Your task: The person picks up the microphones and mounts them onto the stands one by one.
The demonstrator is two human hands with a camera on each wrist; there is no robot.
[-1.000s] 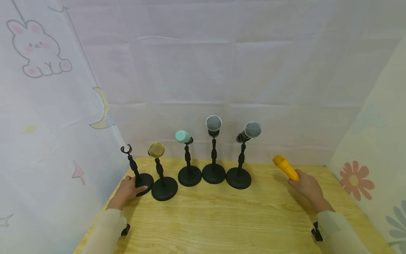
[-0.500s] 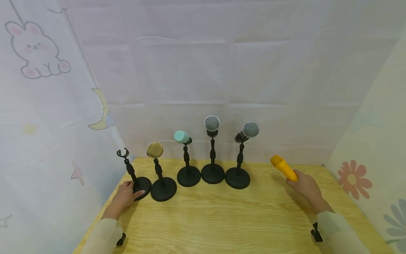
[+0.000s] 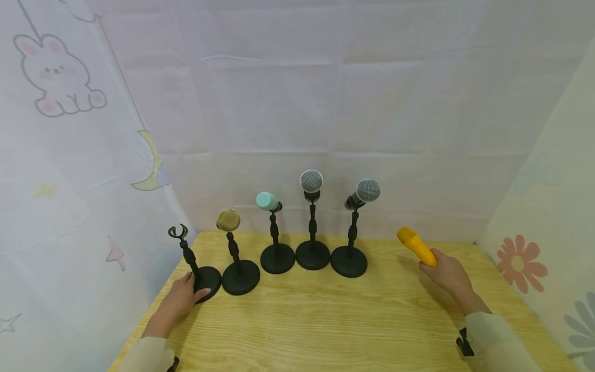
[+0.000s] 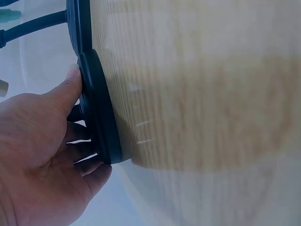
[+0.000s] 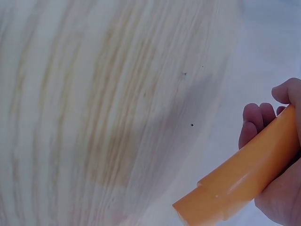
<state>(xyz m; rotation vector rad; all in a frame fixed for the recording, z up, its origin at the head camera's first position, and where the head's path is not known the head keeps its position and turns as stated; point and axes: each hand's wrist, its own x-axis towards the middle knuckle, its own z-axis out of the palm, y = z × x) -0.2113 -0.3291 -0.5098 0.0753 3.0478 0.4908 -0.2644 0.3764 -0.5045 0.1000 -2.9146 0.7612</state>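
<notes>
My left hand (image 3: 178,298) grips the round black base of a microphone stand (image 3: 207,282) at the table's left edge. The stand is upright, its open clip at the top holding nothing. In the left wrist view the thumb lies over the base (image 4: 97,106), with the fingers around its rim. My right hand (image 3: 447,273) holds a yellow-orange microphone (image 3: 417,247) above the right side of the table, its head pointing up and to the left. In the right wrist view the fingers curl round the microphone body (image 5: 251,165).
Beside the gripped stand is one with a gold-headed microphone (image 3: 229,220). Farther right stand a mint-green microphone (image 3: 267,200) and two silver-headed ones, a middle microphone (image 3: 311,181) and a right-hand microphone (image 3: 368,190), all on black stands. Cloth walls border the wooden table (image 3: 316,325).
My left hand has drawn the clip-topped stand toward me and slightly left along the table edge. The right hand and its microphone have barely moved.
</notes>
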